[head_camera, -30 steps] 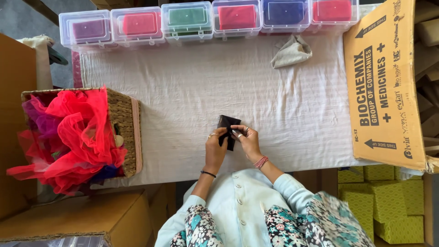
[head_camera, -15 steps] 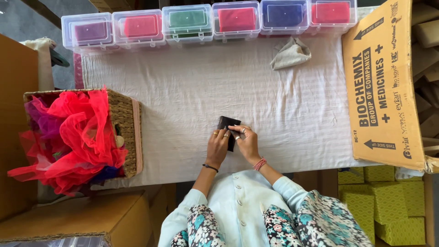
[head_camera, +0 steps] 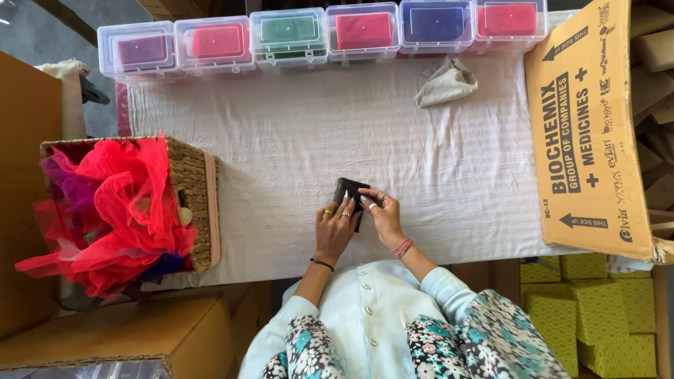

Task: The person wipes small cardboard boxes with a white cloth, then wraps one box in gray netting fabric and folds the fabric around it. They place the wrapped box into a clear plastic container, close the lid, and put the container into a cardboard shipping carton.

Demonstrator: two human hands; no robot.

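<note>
Black cloth piece half hidden under both hands.

Black cloth piece in my hands, white ribbed tablecloth, red-pink tulle in tan woven basket, my sleeves floral teal.

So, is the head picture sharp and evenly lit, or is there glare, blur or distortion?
Head view: soft, even light on the white cloth, with faint shadows; small glare spots on the clear box lids; the hands and the dark item look sharp; edges bend slightly.
</note>
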